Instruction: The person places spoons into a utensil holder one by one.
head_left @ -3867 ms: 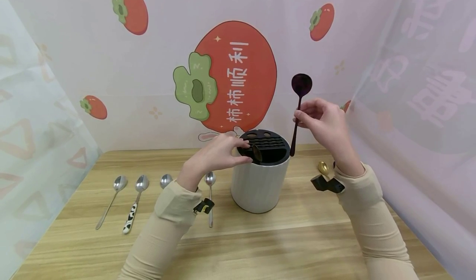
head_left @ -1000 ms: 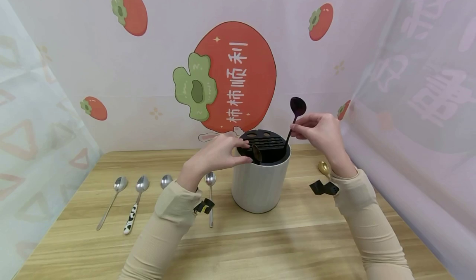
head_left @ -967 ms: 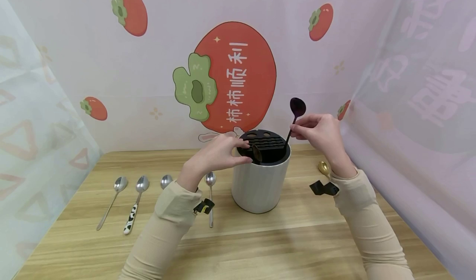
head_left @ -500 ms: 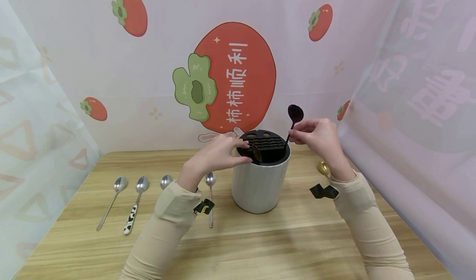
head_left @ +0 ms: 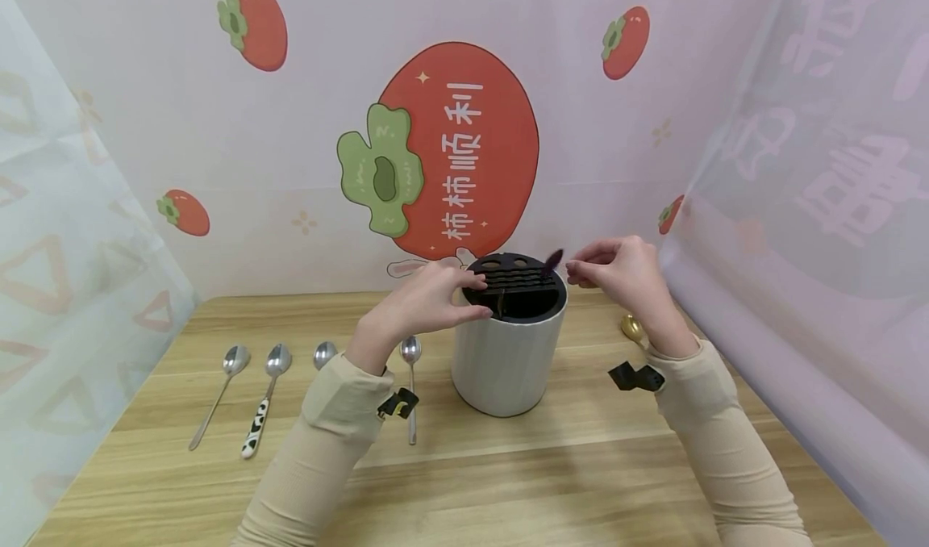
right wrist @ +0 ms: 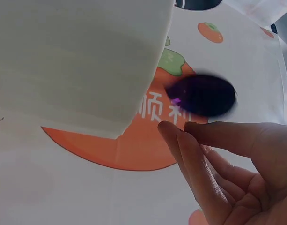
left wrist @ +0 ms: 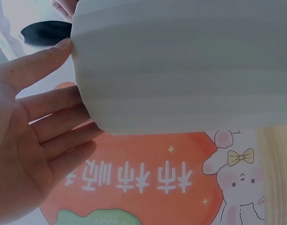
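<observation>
A white utensil holder (head_left: 504, 369) with a black slotted top stands mid-table. My left hand (head_left: 428, 297) touches its left rim, thumb and fingers extended, beside the bowl of a dark spoon (head_left: 501, 302) standing in the front compartment. A dark purple spoon (head_left: 554, 260) leans at the holder's right side with only its bowl showing above the top. The right hand (head_left: 617, 265) is just right of that bowl, its thumb and fingertips near each other and holding nothing. In the right wrist view the purple bowl (right wrist: 202, 95) is blurred and apart from the fingertips.
Several silver spoons lie in a row on the wooden table's left half, among them one with a black-and-white handle (head_left: 254, 427). The left forearm partly covers one silver spoon (head_left: 324, 355). A gold spoon (head_left: 633, 329) lies at right, partly behind the right wrist.
The right hand brought the purple spoon left and down to the holder, then let go. Its bowl has dropped lower and turned edge-on. The left hand has stayed in place.
</observation>
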### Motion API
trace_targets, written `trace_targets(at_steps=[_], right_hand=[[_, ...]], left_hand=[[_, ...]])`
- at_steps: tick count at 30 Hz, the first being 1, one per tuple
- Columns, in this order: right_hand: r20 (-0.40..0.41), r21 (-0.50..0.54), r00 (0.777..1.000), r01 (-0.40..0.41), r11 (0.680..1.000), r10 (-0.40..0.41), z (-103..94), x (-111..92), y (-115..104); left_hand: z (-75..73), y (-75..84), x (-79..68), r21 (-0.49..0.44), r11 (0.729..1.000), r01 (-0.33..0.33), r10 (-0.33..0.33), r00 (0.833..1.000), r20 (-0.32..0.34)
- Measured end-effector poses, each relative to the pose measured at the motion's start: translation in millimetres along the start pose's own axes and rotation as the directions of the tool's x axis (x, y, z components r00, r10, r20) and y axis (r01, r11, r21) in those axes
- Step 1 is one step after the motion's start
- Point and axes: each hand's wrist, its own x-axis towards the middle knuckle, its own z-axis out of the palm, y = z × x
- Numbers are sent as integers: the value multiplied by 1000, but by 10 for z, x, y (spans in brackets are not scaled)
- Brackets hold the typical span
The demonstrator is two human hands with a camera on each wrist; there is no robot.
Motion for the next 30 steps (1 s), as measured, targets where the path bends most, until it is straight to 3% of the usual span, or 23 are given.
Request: trace_targets(at_steps=[6, 17, 30], right_hand=[[12, 34, 1000, -18, 999, 17, -73, -12, 56], [1, -103, 999, -36, 994, 36, -134, -34, 211], [-7, -142, 998, -55, 988, 55, -138, -21, 466]], left_hand=[[-8, 6, -4, 3, 1000, 3, -3, 1000, -3], [-6, 12, -8, 7, 1000, 9, -9, 1000, 0], [-12, 22, -12, 6, 1000, 13, -13, 1000, 8]])
